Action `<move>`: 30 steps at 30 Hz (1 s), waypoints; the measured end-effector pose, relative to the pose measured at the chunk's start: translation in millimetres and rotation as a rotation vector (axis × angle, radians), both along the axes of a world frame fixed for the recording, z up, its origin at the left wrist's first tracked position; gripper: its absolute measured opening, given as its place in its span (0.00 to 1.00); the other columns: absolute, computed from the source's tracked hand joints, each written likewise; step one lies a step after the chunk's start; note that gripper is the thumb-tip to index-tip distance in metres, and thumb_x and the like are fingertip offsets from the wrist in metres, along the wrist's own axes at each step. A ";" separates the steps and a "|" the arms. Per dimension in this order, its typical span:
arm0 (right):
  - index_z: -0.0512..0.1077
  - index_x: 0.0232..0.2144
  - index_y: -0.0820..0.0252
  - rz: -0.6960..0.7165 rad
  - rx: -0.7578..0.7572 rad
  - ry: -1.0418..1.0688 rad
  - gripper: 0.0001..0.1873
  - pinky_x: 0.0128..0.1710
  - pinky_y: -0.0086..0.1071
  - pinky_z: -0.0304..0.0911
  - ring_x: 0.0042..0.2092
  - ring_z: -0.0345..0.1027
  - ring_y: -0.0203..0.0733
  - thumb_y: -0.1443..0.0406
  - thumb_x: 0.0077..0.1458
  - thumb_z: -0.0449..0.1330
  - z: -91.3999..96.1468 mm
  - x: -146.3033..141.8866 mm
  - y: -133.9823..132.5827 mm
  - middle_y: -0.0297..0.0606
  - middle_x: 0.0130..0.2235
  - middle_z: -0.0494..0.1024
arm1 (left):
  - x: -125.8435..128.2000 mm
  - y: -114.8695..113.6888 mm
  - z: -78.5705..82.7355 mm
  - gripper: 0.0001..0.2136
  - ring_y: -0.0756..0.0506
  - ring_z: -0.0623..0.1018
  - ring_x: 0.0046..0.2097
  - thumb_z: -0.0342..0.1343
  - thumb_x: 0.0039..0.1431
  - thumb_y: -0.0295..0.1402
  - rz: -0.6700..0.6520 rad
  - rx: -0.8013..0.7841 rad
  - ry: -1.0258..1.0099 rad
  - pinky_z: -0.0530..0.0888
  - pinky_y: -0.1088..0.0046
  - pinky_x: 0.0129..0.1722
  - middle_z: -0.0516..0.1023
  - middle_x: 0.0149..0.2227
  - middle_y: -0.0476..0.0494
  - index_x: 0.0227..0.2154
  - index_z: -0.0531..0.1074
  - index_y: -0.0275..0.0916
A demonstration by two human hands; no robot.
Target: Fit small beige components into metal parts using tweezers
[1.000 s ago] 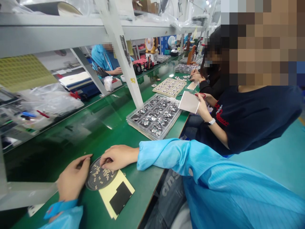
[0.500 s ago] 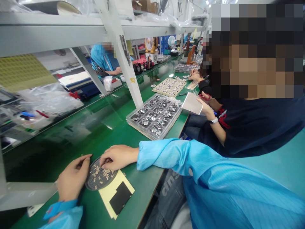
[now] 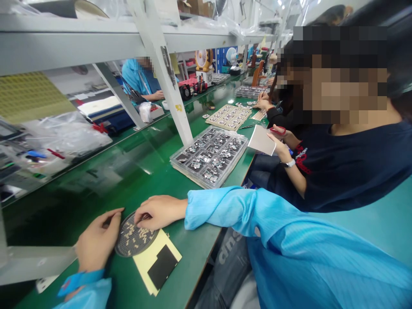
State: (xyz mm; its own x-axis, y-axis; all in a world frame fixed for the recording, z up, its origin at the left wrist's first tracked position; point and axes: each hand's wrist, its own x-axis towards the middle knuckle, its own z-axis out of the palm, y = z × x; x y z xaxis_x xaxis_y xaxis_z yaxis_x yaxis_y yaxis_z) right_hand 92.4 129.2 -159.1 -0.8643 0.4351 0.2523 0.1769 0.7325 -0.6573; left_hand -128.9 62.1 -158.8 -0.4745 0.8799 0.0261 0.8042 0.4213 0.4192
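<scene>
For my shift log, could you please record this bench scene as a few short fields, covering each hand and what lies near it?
Left hand: at the edge of a round dark perforated disc holding small pale parts
Right hand: fingertips on the disc
Next to disc: cream sheet with black rectangular pad
Farther along: clear plastic tray of metal parts, on green bench mat

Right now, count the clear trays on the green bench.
3. The near tray sits closest, the middle tray lies farther along, and the far tray sits farthest off, to the left; more may be hidden.
</scene>
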 end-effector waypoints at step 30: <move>0.80 0.45 0.61 -0.006 -0.017 0.009 0.13 0.45 0.31 0.62 0.45 0.72 0.41 0.62 0.64 0.59 2.7 1.2 -1.1 0.39 0.43 0.82 | 0.0 -0.3 -0.3 0.20 0.40 0.79 0.46 0.50 0.66 0.49 -0.001 0.016 0.015 0.71 0.68 0.41 0.83 0.49 0.47 0.50 0.81 0.49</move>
